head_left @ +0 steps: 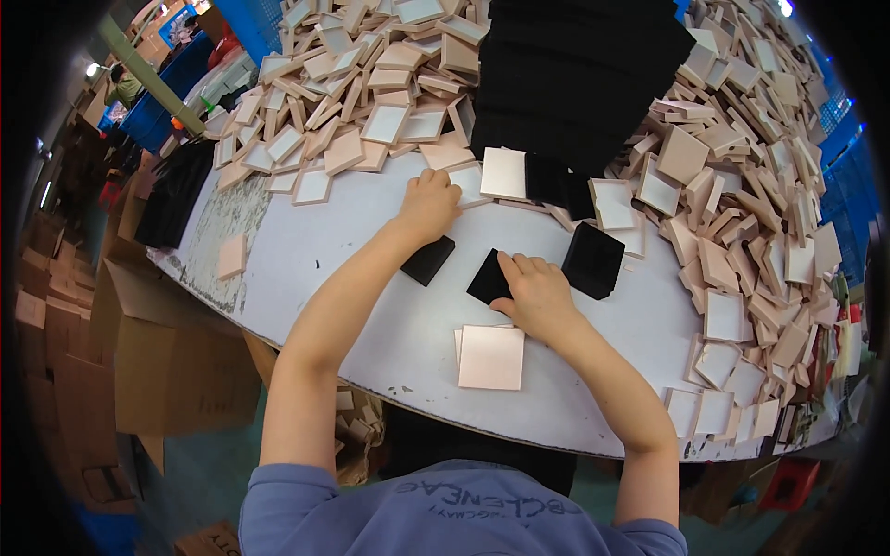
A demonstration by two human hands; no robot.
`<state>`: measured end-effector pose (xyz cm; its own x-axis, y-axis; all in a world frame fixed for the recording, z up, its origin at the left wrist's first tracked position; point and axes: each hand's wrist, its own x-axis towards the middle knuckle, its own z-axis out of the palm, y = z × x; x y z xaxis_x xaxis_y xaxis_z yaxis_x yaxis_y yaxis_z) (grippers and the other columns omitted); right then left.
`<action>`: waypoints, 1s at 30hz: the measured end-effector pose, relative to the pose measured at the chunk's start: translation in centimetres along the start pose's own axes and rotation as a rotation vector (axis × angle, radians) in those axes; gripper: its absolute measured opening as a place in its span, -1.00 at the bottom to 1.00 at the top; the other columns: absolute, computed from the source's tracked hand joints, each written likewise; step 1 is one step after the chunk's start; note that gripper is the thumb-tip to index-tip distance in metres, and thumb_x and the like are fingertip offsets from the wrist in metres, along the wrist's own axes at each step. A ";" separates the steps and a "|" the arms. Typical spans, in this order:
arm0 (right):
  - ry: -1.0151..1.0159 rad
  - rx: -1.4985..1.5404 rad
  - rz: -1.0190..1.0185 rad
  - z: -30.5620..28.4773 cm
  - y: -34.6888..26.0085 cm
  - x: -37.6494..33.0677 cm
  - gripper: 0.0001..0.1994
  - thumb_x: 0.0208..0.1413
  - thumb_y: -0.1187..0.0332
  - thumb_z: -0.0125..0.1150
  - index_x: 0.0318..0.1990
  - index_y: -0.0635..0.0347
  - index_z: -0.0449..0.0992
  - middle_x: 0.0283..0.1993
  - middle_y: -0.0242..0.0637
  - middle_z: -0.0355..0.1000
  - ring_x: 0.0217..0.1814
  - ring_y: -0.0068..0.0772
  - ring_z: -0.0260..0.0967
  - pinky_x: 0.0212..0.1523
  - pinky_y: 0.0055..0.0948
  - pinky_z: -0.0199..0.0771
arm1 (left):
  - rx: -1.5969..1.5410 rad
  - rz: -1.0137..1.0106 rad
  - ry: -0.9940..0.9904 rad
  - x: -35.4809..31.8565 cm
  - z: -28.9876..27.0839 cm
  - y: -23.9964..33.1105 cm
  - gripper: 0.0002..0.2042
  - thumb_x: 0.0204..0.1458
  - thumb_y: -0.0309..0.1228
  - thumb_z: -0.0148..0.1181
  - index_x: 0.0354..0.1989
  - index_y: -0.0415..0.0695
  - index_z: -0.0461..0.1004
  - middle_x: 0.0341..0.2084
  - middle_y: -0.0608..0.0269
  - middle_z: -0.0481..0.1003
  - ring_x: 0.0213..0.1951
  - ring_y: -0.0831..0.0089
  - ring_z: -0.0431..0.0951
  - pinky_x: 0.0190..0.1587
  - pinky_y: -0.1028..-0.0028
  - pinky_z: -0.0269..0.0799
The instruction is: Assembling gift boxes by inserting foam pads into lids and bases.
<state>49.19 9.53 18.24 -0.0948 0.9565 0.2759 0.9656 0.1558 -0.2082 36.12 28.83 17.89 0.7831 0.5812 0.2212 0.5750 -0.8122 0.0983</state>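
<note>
My left hand [431, 206] reaches to the near edge of the heap with its fingers curled down at a shallow pink box half [469, 185]; the fingertips are partly hidden. My right hand [540, 295] grips the right side of a black square piece [486, 276] lying on the table, thumb at the near edge and fingers at the far edge. Another black square [432, 263] lies beside my left forearm. To the right of my right hand stands a thicker black block or stack [594, 260]. Nearer to me are stacked pink square box halves [491, 360].
A large heap of pink box halves [732, 213] spreads round the white table [315, 269]. A tall black stack [570, 83] rises at the far middle. More black pieces [176, 195] lie at the left edge. A cardboard carton [185, 352] stands below, left.
</note>
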 end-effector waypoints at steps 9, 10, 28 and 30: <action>0.009 -0.117 0.023 0.0 0.2 -0.9 -0.41 -0.30 0.05 0.36 -0.16 0.36 0.47 -0.22 -0.17 0.39 -0.09 -0.22 0.30 -0.17 -0.32 0.28 | -0.199 0.413 0.393 -8.9 -8.7 4.1 -0.77 -0.28 -0.44 0.29 -0.48 -0.14 0.33 -0.21 0.20 0.39 -0.06 0.20 0.34 -0.09 0.24 0.14; 0.019 -0.101 -0.001 -0.2 0.2 -0.7 -0.40 -0.33 0.03 0.37 -0.19 0.36 0.50 -0.29 -0.22 0.38 -0.13 -0.28 0.29 -0.20 -0.36 0.26 | -0.230 0.469 0.394 -11.0 -8.5 5.1 -0.76 -0.30 -0.44 0.30 -0.49 -0.13 0.32 -0.18 0.19 0.39 -0.03 0.18 0.34 -0.07 0.23 0.12; 0.360 0.068 -0.012 -3.2 0.4 -3.4 -0.89 -0.13 0.45 0.13 -0.40 0.21 0.52 -0.40 -0.32 0.44 -0.36 -0.26 0.38 -0.39 -0.35 0.34 | -0.724 0.367 -0.063 -16.8 -2.8 9.4 -0.67 -0.18 -0.29 0.33 -0.46 -0.14 0.25 0.16 -0.18 0.08 0.25 -0.15 0.03 0.15 0.00 -0.02; 0.517 -0.011 -0.066 -3.9 -0.7 -4.6 -0.89 -0.16 0.46 0.14 -0.41 0.20 0.52 -0.41 -0.34 0.42 -0.40 -0.31 0.36 -0.42 -0.39 0.31 | -0.751 0.392 -0.057 -16.8 -2.5 9.3 -0.62 -0.20 -0.27 0.35 -0.34 -0.13 0.26 0.16 -0.16 0.09 0.25 -0.11 0.03 0.15 0.02 -0.03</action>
<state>49.91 4.05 20.73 -0.0264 0.6978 0.7158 0.9644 0.2063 -0.1656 27.73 11.41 17.52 0.9153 0.2360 0.3264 -0.0345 -0.7615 0.6473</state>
